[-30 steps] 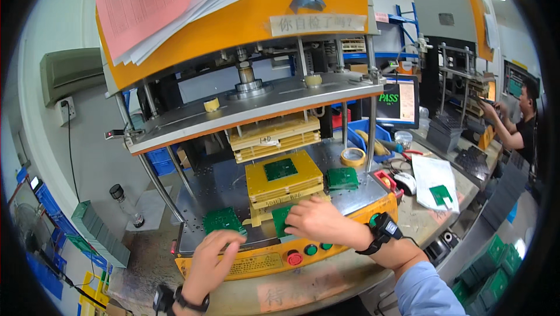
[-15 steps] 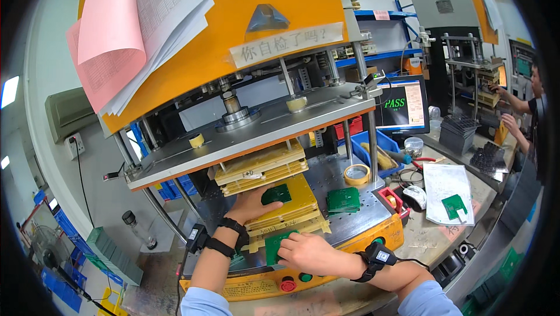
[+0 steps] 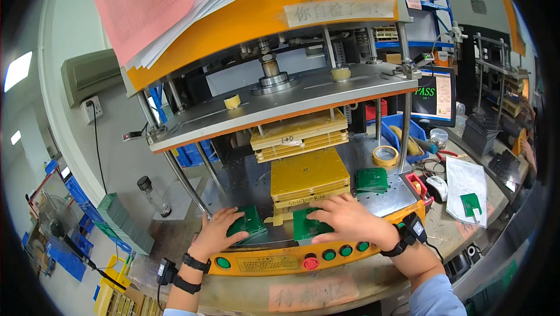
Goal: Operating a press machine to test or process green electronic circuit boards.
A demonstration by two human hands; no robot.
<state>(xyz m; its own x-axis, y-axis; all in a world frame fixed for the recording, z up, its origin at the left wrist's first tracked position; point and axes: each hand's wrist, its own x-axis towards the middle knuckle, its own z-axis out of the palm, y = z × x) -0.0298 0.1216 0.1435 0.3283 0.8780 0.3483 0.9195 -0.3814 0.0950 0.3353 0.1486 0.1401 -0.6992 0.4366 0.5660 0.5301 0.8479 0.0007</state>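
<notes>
My left hand (image 3: 220, 230) is at the left front of the press bed, thumb and fingers around the left part of a green circuit board (image 3: 249, 223) on top of a small stack. My right hand (image 3: 347, 221) grips another green circuit board (image 3: 304, 226) by its right side, close to the bed's front edge. Behind them stands the yellow layered fixture (image 3: 309, 173), with no board on its upper plate. The matching upper fixture (image 3: 300, 129) hangs above it, beneath the metal press plate (image 3: 280, 106).
Right of the fixture lies a stack of green boards (image 3: 371, 180), near a tape roll (image 3: 385, 155). Green buttons and a red button (image 3: 311, 263) line the front panel. A monitor (image 3: 434, 97) and a paper with one board (image 3: 470, 204) are farther right.
My left hand has moved from the fixture with its board to the left stack, leaving the fixture's top bare. My right hand has shifted right with its board. The view has turned left.
</notes>
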